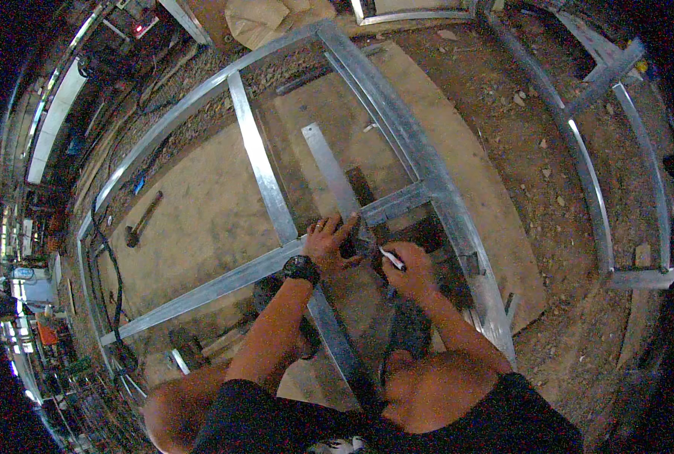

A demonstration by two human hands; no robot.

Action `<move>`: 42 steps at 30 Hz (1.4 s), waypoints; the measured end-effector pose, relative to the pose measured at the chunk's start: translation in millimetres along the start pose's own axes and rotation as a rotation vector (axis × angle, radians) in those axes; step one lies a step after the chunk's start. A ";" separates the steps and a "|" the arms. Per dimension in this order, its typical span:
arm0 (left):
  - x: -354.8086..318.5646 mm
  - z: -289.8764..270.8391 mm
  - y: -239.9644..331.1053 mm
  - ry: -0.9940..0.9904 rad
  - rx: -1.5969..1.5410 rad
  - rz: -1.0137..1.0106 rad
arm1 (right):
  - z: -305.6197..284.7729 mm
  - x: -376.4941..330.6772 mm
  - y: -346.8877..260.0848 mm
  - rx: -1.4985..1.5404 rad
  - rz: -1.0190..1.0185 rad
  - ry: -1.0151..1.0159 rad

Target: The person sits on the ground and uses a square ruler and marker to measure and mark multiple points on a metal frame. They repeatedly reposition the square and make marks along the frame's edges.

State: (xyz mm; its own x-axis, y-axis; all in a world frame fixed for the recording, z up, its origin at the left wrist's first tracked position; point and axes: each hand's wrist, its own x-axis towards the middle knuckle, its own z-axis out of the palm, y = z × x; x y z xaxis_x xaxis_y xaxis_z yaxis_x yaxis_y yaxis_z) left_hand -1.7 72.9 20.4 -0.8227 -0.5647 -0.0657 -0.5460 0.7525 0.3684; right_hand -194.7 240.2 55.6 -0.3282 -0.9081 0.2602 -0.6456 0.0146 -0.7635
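A metal crossbar [216, 284] of a large frame runs in front of me. My left hand [328, 242], wearing a dark watch, bends over this bar. Its fingers and thumb press around the base of a metal square [323, 155], whose flat blade points away from me. The exact finger contact is partly hidden. Just to the right, my right hand [413, 271] pinches a white marker [392, 258] with a dark end. The marker's other end points toward the bar beside the square.
The frame's thick right rail [405, 121] and an upright bar [257, 155] surround the work. Boards [193, 219] lie beneath, with a hammer [142, 219] at left. Another metal frame [587, 166] rests on dirt at right. A black cable [114, 265] hangs across the left side.
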 end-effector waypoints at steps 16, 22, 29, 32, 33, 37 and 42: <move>-32.7 -5.2 15.8 0.185 -0.320 -0.308 | -175.5 -220.5 242.7 -0.394 0.421 0.734; -68.3 -101.8 -5.6 0.790 -0.181 -0.273 | -115.5 -232.2 222.3 -0.472 0.446 0.664; -122.2 -141.6 79.5 0.884 -0.304 -0.487 | -108.5 -167.1 191.3 -0.343 0.353 0.628; -158.6 -87.8 119.1 0.775 -0.192 -0.436 | -112.5 -157.6 196.3 -0.307 0.353 0.621; -176.1 -65.7 126.8 0.723 -0.131 -0.463 | -107.7 -153.3 194.6 -0.278 0.350 0.613; -209.4 -14.5 131.3 0.512 -0.057 -0.619 | -98.5 -146.5 194.7 -0.184 0.343 0.592; -165.7 -9.4 79.8 0.588 0.042 -0.699 | -127.0 -134.1 217.5 0.071 0.283 0.615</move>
State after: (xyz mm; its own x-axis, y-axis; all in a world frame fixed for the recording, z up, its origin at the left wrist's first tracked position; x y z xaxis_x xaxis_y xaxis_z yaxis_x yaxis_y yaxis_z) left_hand 92.6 223.3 69.3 -0.0952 -0.9694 0.2262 -0.9042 0.1793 0.3876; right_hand -378.7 418.3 -70.2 -0.8239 -0.4696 0.3171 -0.4371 0.1704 -0.8831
